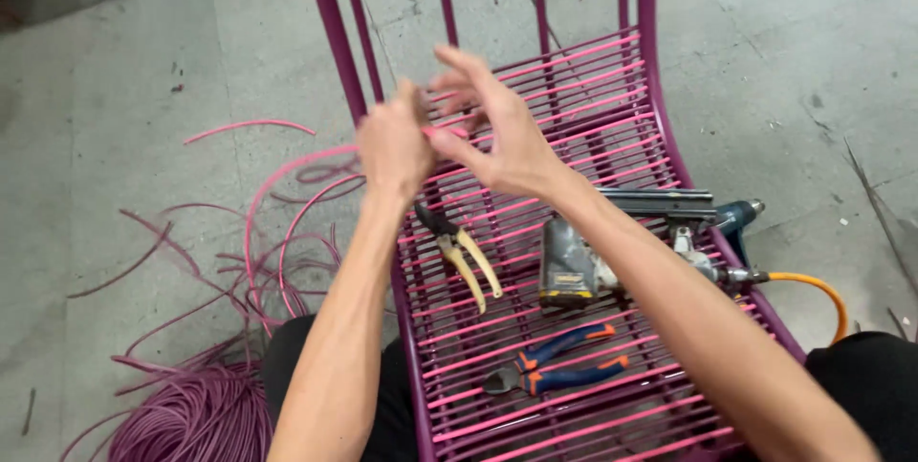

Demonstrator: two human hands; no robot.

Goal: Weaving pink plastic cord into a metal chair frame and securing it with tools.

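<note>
My left hand [394, 144] is closed around a pink plastic cord [287, 175] that loops off to the left over the floor. My right hand [497, 122] is beside it with fingers spread, thumb and forefinger pinching the same cord where it meets the woven seat. Both hands hover over a purple metal chair frame [330, 12] whose seat is strung with rows of pink cord [593, 65].
On the woven seat lie yellow-handled cutters [464, 256], blue-and-orange pliers [559, 366] and a pneumatic stapler [612, 247] with an orange air hose [813, 282]. A coil of purple cord [196, 414] and loose offcuts lie on the concrete floor at left.
</note>
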